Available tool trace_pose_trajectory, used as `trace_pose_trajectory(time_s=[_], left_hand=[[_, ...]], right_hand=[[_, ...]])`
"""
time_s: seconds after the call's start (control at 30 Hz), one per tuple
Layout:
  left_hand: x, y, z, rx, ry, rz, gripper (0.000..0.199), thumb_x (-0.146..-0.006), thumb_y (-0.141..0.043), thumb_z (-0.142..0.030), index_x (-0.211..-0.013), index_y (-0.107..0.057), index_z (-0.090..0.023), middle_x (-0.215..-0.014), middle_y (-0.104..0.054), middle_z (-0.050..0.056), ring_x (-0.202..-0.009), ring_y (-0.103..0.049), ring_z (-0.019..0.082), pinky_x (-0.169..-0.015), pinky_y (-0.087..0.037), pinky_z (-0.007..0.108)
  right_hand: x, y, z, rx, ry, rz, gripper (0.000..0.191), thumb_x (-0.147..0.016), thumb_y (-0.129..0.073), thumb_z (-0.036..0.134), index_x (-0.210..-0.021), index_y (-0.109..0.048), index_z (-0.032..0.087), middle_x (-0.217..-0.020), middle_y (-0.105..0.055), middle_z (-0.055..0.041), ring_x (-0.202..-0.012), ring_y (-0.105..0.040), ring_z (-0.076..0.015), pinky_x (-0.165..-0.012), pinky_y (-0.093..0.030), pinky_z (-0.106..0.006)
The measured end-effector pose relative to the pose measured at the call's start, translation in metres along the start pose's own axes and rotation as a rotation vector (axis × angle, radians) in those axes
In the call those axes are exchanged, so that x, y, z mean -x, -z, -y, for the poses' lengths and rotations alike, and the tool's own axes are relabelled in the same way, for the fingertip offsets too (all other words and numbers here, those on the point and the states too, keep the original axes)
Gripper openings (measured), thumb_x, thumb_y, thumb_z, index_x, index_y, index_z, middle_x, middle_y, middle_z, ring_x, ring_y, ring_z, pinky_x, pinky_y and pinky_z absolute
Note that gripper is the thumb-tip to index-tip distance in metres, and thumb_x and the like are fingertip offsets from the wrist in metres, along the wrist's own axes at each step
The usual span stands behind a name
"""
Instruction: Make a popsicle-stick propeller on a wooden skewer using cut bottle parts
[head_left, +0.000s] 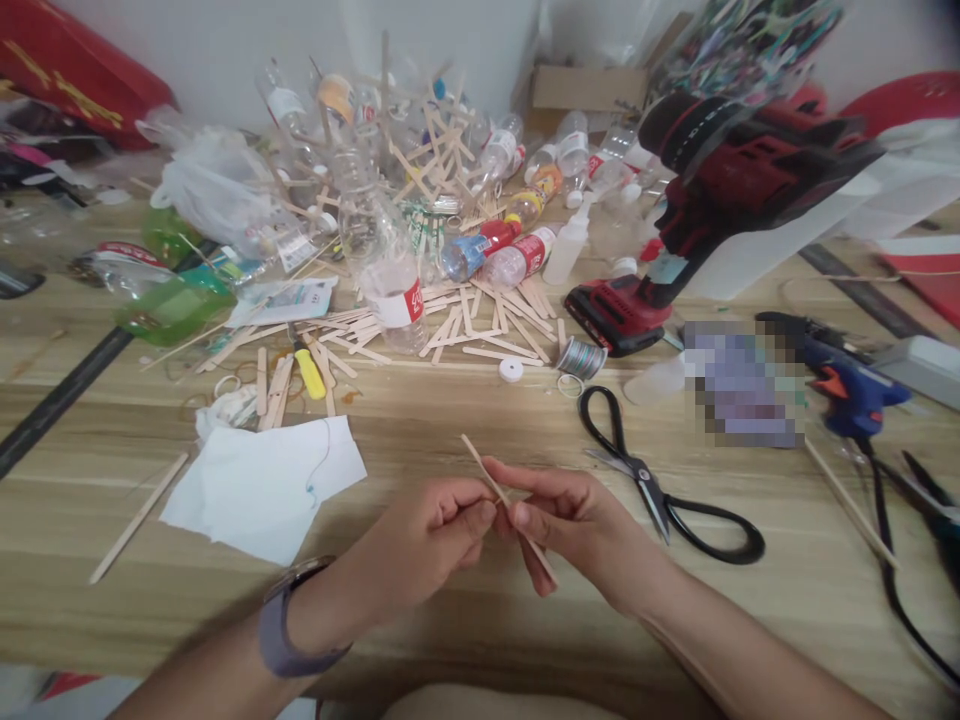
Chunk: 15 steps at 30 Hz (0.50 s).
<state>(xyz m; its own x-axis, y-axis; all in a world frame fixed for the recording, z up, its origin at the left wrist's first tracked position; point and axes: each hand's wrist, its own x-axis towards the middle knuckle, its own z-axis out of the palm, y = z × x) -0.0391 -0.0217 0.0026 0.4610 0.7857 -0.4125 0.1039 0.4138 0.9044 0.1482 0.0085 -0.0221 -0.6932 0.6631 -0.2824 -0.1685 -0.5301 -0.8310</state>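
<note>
A thin wooden craft stick (477, 456) slants between my two hands, above the front of the table. My right hand (574, 515) is closed on it, with the thumb on the near side and the fingers stretched along and beneath it. My left hand (450, 525) is curled shut, its thumb and forefinger pinched at the middle of the stick; the exact grip is partly hidden. To the right of my right hand lies a pair of black-handled scissors (639, 470), partly opened. White paper sheets (247, 490) lie left of my left hand.
Loose craft sticks (495, 325) and plastic bottles (394, 300) crowd the back. A red and black cordless drill (705, 200) stands at right, near a wire spool (582, 357) and a blue glue gun (855, 390). A yellow-handled screwdriver (308, 372) lies left of centre.
</note>
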Motion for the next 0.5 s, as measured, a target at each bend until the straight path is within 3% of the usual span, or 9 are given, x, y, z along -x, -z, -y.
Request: trace_pose_trajectory(time_s=[0.17, 0.33, 0.5], left_hand=[[-0.002, 0.001, 0.006, 0.211, 0.043, 0.103, 0.041, -0.089, -0.051, -0.059, -0.078, -0.053, -0.019, -0.051, -0.035, -0.009, -0.043, -0.022, 0.007, -0.042, -0.016, 0.023], [0.001, 0.000, -0.001, 0.235, 0.055, 0.239, 0.041, -0.086, -0.057, -0.058, -0.075, -0.057, -0.018, -0.047, -0.034, -0.009, -0.041, -0.023, 0.006, -0.041, -0.017, 0.023], [0.001, -0.001, -0.003, 0.292, 0.075, 0.202, 0.039, -0.086, -0.056, -0.057, -0.081, -0.057, -0.018, -0.049, -0.037, -0.009, -0.040, -0.022, 0.006, -0.040, -0.019, 0.023]], right_hand=[[0.002, 0.005, 0.010, 0.040, -0.006, 0.070, 0.036, -0.081, -0.075, 0.036, -0.117, -0.070, 0.029, -0.075, -0.066, 0.0023, -0.052, -0.053, -0.0045, -0.049, -0.040, -0.019], [0.006, 0.010, 0.015, -0.007, -0.003, 0.264, 0.025, -0.089, -0.068, 0.034, -0.113, -0.072, 0.030, -0.078, -0.069, -0.0007, -0.057, -0.054, -0.0048, -0.054, -0.041, -0.019], [0.007, 0.006, 0.017, -0.066, -0.062, 0.165, 0.034, -0.088, -0.069, 0.033, -0.120, -0.067, 0.024, -0.075, -0.064, 0.0011, -0.057, -0.053, -0.0045, -0.045, -0.033, -0.015]])
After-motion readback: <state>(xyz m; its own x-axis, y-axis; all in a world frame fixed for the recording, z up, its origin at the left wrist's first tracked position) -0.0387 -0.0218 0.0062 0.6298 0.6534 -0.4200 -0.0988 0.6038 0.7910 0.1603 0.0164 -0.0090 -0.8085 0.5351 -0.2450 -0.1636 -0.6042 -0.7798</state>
